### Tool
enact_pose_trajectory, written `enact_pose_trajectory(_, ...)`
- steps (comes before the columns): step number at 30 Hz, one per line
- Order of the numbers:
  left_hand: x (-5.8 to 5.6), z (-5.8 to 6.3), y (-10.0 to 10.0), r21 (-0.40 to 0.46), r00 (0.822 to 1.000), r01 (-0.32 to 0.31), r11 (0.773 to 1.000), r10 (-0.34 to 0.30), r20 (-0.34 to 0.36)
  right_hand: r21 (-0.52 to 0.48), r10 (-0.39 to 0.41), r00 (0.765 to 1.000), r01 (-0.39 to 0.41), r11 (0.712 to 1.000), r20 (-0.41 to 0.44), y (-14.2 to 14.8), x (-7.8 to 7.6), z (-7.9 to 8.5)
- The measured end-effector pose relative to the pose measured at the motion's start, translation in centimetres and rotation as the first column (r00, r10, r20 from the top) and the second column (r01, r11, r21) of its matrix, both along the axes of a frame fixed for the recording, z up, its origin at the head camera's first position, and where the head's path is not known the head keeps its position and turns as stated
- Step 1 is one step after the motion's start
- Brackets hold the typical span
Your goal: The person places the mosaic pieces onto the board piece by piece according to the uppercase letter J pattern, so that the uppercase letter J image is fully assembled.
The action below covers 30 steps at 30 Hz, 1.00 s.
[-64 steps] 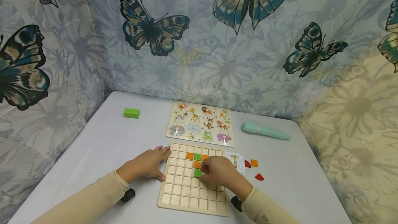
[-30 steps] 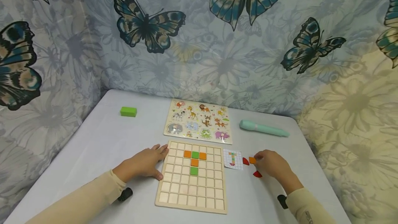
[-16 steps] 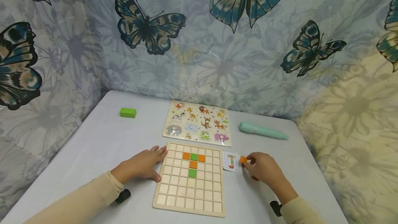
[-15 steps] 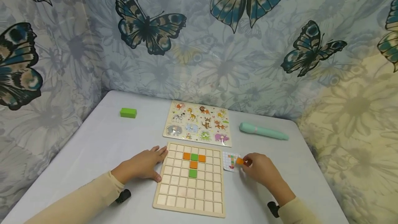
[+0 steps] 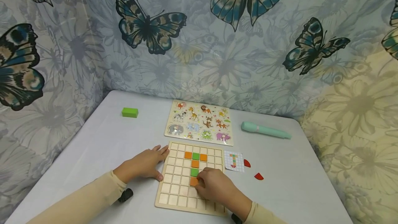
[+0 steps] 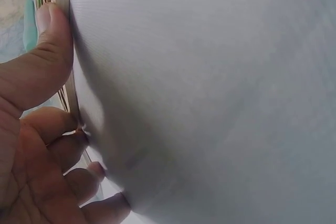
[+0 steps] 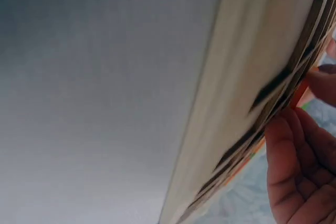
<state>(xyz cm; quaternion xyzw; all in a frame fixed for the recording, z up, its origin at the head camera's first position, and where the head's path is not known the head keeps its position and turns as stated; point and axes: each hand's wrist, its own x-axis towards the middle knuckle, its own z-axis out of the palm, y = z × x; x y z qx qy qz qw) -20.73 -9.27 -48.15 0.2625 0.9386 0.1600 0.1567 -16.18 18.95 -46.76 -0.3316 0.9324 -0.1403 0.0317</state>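
A wooden grid board (image 5: 173,199) lies on the white table. My right hand (image 5: 216,184) pinches an orange square tile (image 5: 193,182) at a grid cell, directly below a green tile (image 5: 194,172). Above these, another orange tile (image 5: 195,164) sits under a row of orange, green and orange tiles. In the right wrist view, thumb and fingers meet at the orange edge close over the grid. My left hand (image 5: 143,163) rests against the board's left edge, fingers spread; the left wrist view has its thumb (image 6: 50,45) on the rim.
Right of the board lie a small pattern card (image 5: 234,161) and two red quarter-round pieces (image 5: 247,163). Behind it is an animal picture puzzle (image 5: 199,122). A mint-green tapered stick (image 5: 265,130) lies at back right, a green block (image 5: 130,112) at back left.
My right hand went from the board to the pieces at the right, took up the orange tile and carried it left onto the board below the green tile. The left hand stayed at the edge.
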Motion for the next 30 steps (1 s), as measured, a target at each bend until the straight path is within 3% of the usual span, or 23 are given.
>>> enact_pose_trajectory(4, 0.1, 0.0, 0.0, 0.004, 1.0, -0.002, 1.0, 0.002, -0.004, 0.025, -0.007, 1.0, 0.007, 1.0, 0.0, -0.3, -0.1, 0.2)
enact_pose_trajectory(12, 0.1, 0.2, 0.0, 0.012, 1.0, -0.007, 1.0, 0.007, -0.008, 0.026, 0.069, 0.997, -0.068, 0.997, -0.04, -0.4, -0.6, 0.1)
enact_pose_trajectory(18, 0.1, 0.1, -0.1, 0.01, 1.0, -0.009, 1.0, 0.009, -0.013, 0.072, 0.048, 0.999, -0.049, 0.996, 0.015, -0.4, -0.9, 0.4)
enact_pose_trajectory(22, 0.1, 0.1, 0.1, 0.01, 1.0, -0.001, 1.0, 0.001, -0.01, 0.048, 0.027, 0.999, -0.028, 0.998, 0.024, 0.4, -0.7, 0.5)
enact_pose_trajectory(25, 0.0, 0.1, 0.1, 0.009, 1.0, -0.004, 1.0, 0.004, -0.008, -0.001, -0.028, 1.0, 0.028, 1.0, 0.008, 2.0, -0.6, 1.0)
enact_pose_trajectory(27, 0.0, 0.1, 0.1, 0.008, 1.0, -0.009, 1.0, 0.009, -0.007, 0.001, -0.122, 0.992, 0.122, 0.992, 0.0, 3.8, -0.7, 1.5)
enact_pose_trajectory(30, 0.0, 0.1, -0.1, 0.012, 1.0, -0.014, 1.0, 0.014, -0.005, 0.064, -0.322, 0.947, 0.322, 0.945, 0.004, 6.9, -0.9, 2.1)
